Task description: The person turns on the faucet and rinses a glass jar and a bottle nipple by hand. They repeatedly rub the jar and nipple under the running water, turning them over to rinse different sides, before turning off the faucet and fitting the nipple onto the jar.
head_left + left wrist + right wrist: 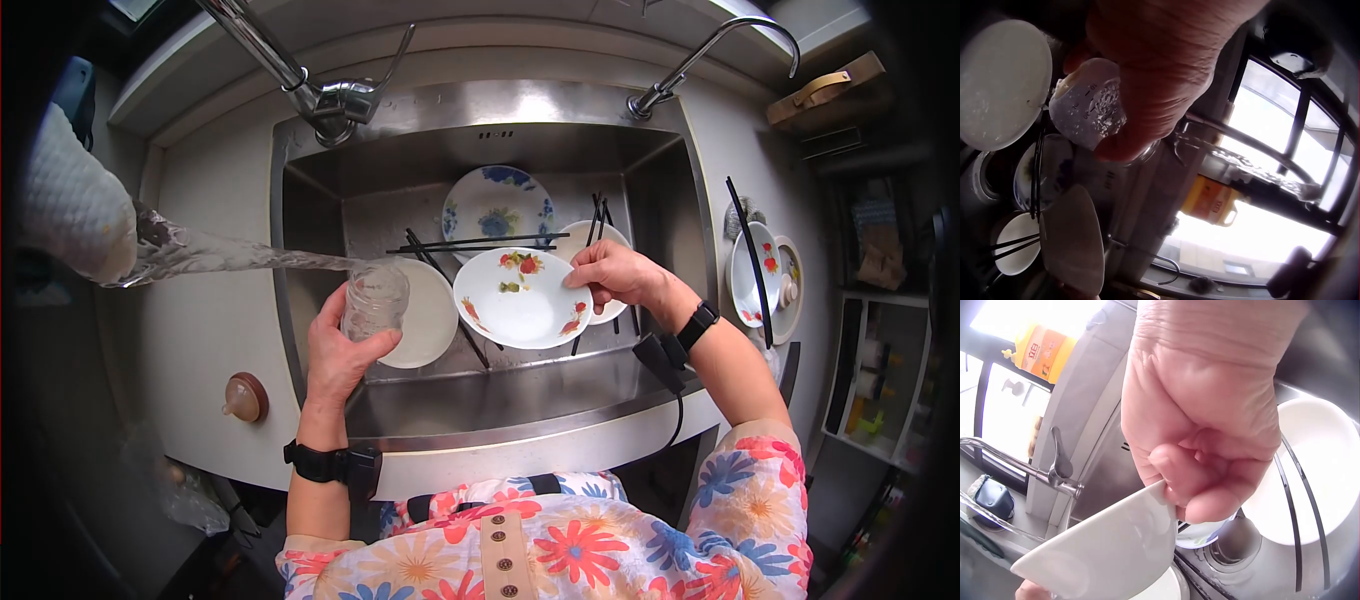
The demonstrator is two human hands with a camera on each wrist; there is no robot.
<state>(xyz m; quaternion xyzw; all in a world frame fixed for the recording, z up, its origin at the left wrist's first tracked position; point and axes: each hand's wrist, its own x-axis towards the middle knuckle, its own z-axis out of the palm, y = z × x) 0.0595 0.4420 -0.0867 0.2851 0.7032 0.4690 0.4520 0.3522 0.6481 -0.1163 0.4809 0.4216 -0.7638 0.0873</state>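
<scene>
My left hand [338, 352] grips a clear baby bottle [374, 302] over the left part of the sink. A stream of water [230, 255] runs into it from the upper left. Measuring marks show on the bottle [1085, 103] in the left wrist view. With thumb and fingers, my right hand [618, 275] pinches the right rim of a white bowl [520, 315] patterned with red fruit or flowers. That bowl is tilted, and its pale underside [1104, 550] faces the right wrist camera. A plain white dish [428, 315] lies below the bottle.
In the sink [370, 412] are a blue-flowered plate [500, 190], another white bowl [585, 232] and several black chopsticks [470, 244]. A bottle nipple [240, 398] stands on the left counter. Another patterned bowl [745, 275] with chopsticks sits right. Taps [345, 105] rise behind.
</scene>
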